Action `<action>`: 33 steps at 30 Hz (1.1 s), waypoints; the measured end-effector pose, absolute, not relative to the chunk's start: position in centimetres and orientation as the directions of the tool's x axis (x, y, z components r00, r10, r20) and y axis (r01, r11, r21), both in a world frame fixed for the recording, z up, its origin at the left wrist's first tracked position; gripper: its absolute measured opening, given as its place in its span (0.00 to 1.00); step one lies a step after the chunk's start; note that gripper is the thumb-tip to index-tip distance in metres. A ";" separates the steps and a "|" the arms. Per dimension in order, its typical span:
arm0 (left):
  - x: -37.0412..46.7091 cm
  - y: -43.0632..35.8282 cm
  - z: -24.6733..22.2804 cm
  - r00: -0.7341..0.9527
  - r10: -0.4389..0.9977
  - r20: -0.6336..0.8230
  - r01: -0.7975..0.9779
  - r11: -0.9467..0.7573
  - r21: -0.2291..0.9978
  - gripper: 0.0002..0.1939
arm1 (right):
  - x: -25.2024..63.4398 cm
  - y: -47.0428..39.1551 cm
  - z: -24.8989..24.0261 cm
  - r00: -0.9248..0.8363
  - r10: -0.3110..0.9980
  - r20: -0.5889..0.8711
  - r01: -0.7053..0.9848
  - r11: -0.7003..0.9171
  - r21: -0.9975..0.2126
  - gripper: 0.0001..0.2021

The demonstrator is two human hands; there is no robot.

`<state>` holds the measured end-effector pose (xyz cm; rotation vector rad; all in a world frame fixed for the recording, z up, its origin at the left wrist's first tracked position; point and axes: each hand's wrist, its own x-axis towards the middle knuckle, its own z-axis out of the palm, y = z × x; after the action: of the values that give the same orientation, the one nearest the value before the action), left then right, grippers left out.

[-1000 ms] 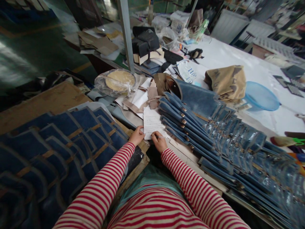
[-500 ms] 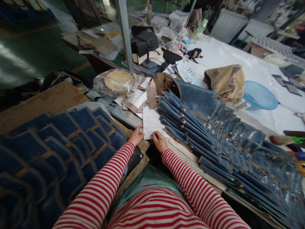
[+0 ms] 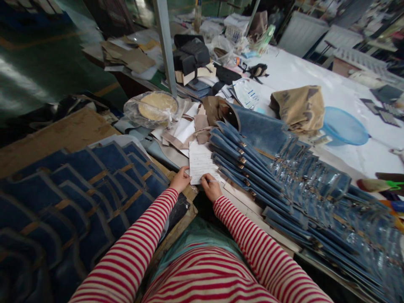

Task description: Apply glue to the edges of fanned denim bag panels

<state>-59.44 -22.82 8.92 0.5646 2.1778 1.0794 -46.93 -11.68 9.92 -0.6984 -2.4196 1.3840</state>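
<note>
A white sheet of paper with handwritten lines [image 3: 201, 162] lies between the two stacks of blue pieces. At its lower left edge is my left hand [image 3: 181, 180], its fingers closed on the paper's edge. My right hand [image 3: 211, 187] rests at the lower right of the sheet, fingers pinched round a thin pen [image 3: 213, 181] that points to the right. Overlapping blue pieces with grey edges [image 3: 78, 164] spread out on the left. Layered blue pieces with metal bits [image 3: 249, 168] are stacked on the right.
Behind the paper are brown and white scraps [image 3: 186, 130] and a bagged bowl of yellowish stuff [image 3: 158, 105]. A metal post [image 3: 166, 46] rises beyond. Farther right lie a tan cloth [image 3: 298, 107] and a blue round lid-like thing [image 3: 345, 126] on a white table [image 3: 337, 92].
</note>
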 end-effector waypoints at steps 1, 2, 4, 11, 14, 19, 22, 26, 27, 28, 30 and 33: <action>-59.5 -22.8 8.8 -0.707 0.615 -0.349 0.096 0.573 0.814 0.24 | -46.9 -11.7 9.9 -0.847 0.531 -0.008 0.276 0.428 -0.861 0.09; -59.5 -22.9 8.7 -0.708 0.614 -0.349 0.097 0.574 0.813 0.24 | -47.0 -11.7 10.0 -0.846 0.532 -0.010 0.278 0.427 -0.861 0.09; -59.6 -22.9 8.4 -0.709 0.613 -0.348 0.098 0.575 0.812 0.25 | -47.0 -11.7 10.0 -0.844 0.536 -0.012 0.282 0.424 -0.860 0.10; -59.6 -22.9 8.2 -0.709 0.615 -0.344 0.105 0.575 0.812 0.24 | -47.1 -11.8 10.0 -0.841 0.540 -0.020 0.289 0.418 -0.861 0.10; -59.6 -22.9 8.1 -0.707 0.618 -0.344 0.102 0.571 0.815 0.24 | -47.1 -11.8 9.9 -0.837 0.547 -0.027 0.295 0.409 -0.863 0.10; -59.6 -22.9 8.2 -0.710 0.616 -0.342 0.103 0.570 0.815 0.24 | -47.0 -11.8 10.0 -0.831 0.555 -0.034 0.298 0.393 -0.870 0.10; -59.5 -22.9 8.4 -0.708 0.616 -0.345 0.105 0.574 0.812 0.24 | -47.0 -11.9 10.1 -0.833 0.552 -0.035 0.294 0.388 -0.874 0.10; -59.5 -22.9 8.7 -0.704 0.616 -0.352 0.104 0.581 0.807 0.24 | -47.0 -11.9 10.0 -0.833 0.553 -0.037 0.292 0.382 -0.877 0.10; -59.5 -22.9 8.7 -0.704 0.616 -0.354 0.103 0.582 0.807 0.24 | -47.0 -11.9 10.0 -0.832 0.554 -0.037 0.292 0.379 -0.878 0.10; -59.5 -22.9 8.7 -0.704 0.616 -0.355 0.103 0.582 0.806 0.24 | -47.0 -11.8 10.0 -0.831 0.556 -0.038 0.292 0.377 -0.879 0.10; -59.5 -22.9 8.7 -0.703 0.616 -0.355 0.103 0.582 0.806 0.24 | -47.0 -11.8 9.9 -0.828 0.559 -0.041 0.293 0.371 -0.881 0.10; -59.5 -22.9 8.7 -0.704 0.616 -0.353 0.104 0.581 0.807 0.24 | -47.0 -11.7 9.9 -0.826 0.563 -0.044 0.296 0.366 -0.882 0.11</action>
<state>-59.51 -22.92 8.72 0.5704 2.1852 1.0601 -46.96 -11.75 9.87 -0.7631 -2.3645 1.4426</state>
